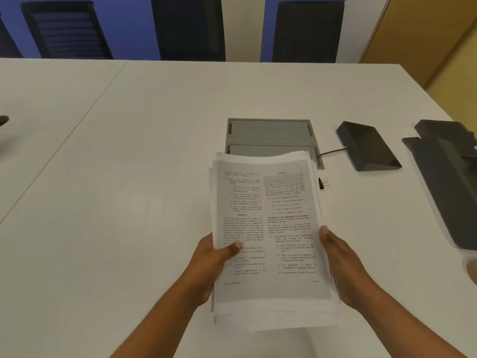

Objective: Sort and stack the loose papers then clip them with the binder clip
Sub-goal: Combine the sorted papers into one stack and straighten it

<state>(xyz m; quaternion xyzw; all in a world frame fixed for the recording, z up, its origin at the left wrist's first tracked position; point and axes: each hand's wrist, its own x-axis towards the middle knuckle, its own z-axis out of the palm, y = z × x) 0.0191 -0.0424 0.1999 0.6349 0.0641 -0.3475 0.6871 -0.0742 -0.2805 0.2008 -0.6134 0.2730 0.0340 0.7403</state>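
Observation:
A stack of printed papers is held up over the white table, its edges slightly uneven. My left hand grips the stack's left edge, thumb on the top sheet. My right hand holds the right edge, thumb up along the side and fingers hidden under the sheets. A small black binder clip lies on the table just right of the stack's top corner, touching neither hand.
A grey cable hatch is set in the table behind the papers. A dark wedge-shaped device with a cable sits to the right, and a black object lies at the right edge. Dark chairs stand beyond the far edge.

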